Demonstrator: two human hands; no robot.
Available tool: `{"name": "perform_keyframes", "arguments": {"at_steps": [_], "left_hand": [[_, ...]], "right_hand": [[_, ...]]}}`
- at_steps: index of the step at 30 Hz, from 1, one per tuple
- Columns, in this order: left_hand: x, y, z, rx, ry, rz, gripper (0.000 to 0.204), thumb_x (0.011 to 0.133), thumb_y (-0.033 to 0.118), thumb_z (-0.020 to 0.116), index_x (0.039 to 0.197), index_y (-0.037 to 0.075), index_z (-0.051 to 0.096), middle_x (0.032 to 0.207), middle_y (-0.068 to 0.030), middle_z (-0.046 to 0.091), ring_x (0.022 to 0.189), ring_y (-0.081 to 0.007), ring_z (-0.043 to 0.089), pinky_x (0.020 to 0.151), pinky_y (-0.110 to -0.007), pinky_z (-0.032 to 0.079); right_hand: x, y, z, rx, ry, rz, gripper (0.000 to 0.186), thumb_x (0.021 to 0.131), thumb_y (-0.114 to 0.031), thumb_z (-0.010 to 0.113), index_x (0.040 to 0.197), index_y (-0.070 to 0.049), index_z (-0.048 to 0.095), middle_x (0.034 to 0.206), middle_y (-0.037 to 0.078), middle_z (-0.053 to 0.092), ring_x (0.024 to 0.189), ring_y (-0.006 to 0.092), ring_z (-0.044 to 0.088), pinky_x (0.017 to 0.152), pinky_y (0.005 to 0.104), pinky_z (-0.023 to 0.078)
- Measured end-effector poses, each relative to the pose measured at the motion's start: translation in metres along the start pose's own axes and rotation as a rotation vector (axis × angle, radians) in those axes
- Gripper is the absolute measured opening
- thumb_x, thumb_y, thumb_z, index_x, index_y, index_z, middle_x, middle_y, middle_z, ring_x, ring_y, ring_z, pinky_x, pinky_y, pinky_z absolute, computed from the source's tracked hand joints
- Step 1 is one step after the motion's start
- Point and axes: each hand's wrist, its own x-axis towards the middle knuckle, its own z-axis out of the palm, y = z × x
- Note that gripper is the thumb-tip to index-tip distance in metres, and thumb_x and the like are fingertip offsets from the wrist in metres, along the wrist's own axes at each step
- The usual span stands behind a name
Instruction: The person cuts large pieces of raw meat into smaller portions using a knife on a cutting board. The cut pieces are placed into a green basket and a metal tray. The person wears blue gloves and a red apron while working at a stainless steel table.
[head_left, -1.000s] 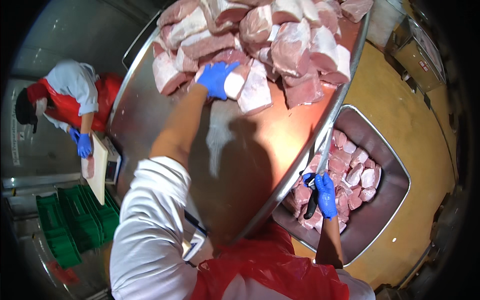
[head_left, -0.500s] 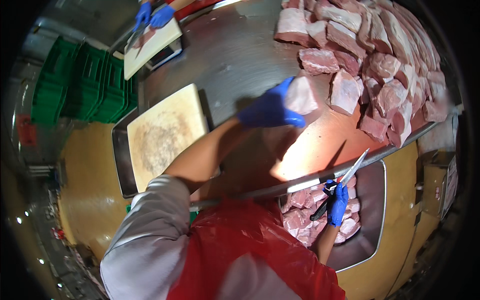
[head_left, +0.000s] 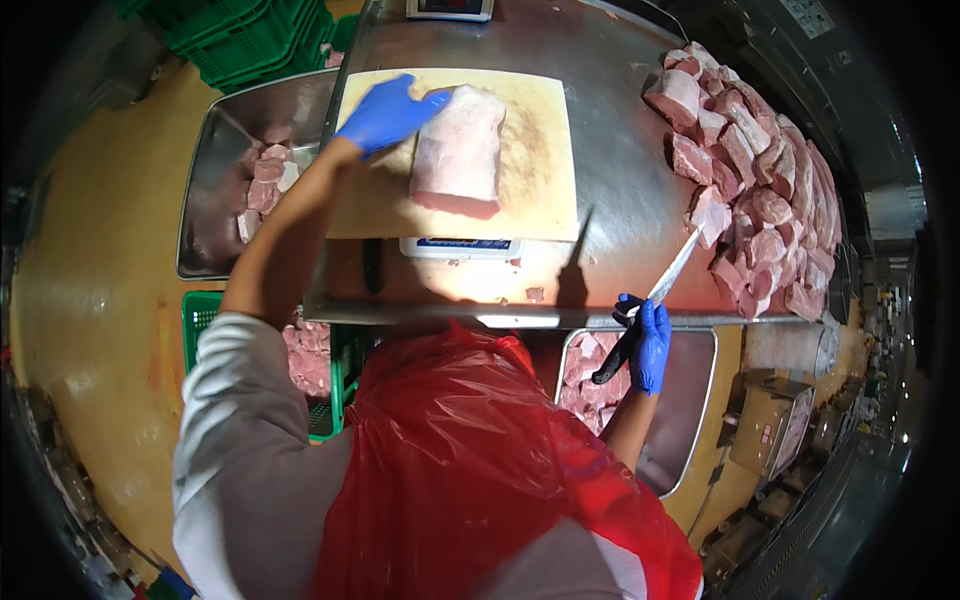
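Note:
A slab of pale pink meat (head_left: 458, 150) with a white fatty top lies on the white cutting board (head_left: 545, 130). My left hand (head_left: 388, 113), in a blue glove, is at the slab's far left corner. Its fingers are spread, and one fingertip reaches the meat's edge. By the table's front edge, my right hand (head_left: 650, 350), also gloved in blue, is closed round the black handle of a knife (head_left: 672, 272). The blade points up and to the right, toward the meat pile. Beneath the board shows part of a scale (head_left: 460, 247) with a blue panel.
Many cuts of meat (head_left: 770, 190) are heaped on the steel table (head_left: 620, 200) at right. Metal tubs (head_left: 215, 200) of meat stand at left and below right (head_left: 690, 400). A green crate (head_left: 200, 312) holds meat. Stacked green crates (head_left: 235, 40) stand far left. A dark handle (head_left: 372, 265) lies near the board.
My left hand has carried the meat from near the pile leftward and laid it on the cutting board, loosening its grip. The view has turned left. My right hand keeps the knife.

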Motion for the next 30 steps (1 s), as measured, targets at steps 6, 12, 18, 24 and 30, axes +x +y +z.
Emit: {"name": "perform_keyframes", "arguments": {"at_steps": [6,12,18,24,30], "left_hand": [[-0.060,-0.048,-0.035,0.046,0.086,0.094,0.069,0.089,0.055,0.066,0.123,-0.006,0.063,0.119,-0.0258,0.067,0.113,-0.0381,0.064,0.099,-0.042,0.049],[-0.067,-0.033,-0.021,-0.024,0.142,0.098,0.076,0.088,0.058,0.066,0.131,-0.004,0.059,0.124,-0.0252,0.066,0.115,-0.0374,0.064,0.100,-0.041,0.049],[-0.029,0.017,0.000,0.100,-0.007,0.103,0.102,0.076,0.075,0.065,0.140,-0.002,0.052,0.144,-0.0326,0.045,0.131,-0.0445,0.051,0.109,-0.046,0.042],[-0.017,0.093,0.049,0.517,-0.252,0.003,0.123,0.057,0.049,0.090,0.156,0.011,0.028,0.144,-0.0282,0.044,0.133,-0.0429,0.048,0.110,-0.051,0.043],[-0.002,0.033,0.035,0.211,-0.392,0.805,0.097,0.065,0.027,0.083,0.152,0.020,0.042,0.150,-0.0189,0.044,0.137,-0.0358,0.045,0.113,-0.045,0.040]], "right_hand": [[-0.014,-0.033,0.063,-0.097,-0.040,0.016,0.032,0.108,-0.027,0.045,0.115,0.002,0.060,0.106,0.016,0.070,0.094,0.0243,0.069,0.085,0.0403,0.055],[0.007,-0.063,0.098,-0.174,-0.157,-0.158,0.034,0.107,-0.026,0.048,0.111,0.004,0.063,0.105,0.017,0.071,0.091,0.0237,0.069,0.089,0.0383,0.055],[0.011,-0.060,0.106,-0.073,-0.140,-0.121,0.031,0.107,-0.025,0.048,0.109,0.004,0.060,0.104,0.018,0.071,0.089,0.0239,0.069,0.090,0.0387,0.056],[0.008,-0.052,0.098,-0.032,-0.164,-0.055,0.027,0.107,-0.024,0.048,0.110,0.001,0.061,0.102,0.014,0.070,0.092,0.0223,0.068,0.085,0.0363,0.055],[0.009,-0.027,0.108,-0.159,-0.184,-0.071,0.029,0.108,-0.025,0.049,0.101,0.000,0.062,0.087,0.008,0.069,0.079,0.0126,0.065,0.074,0.0298,0.053]]}}
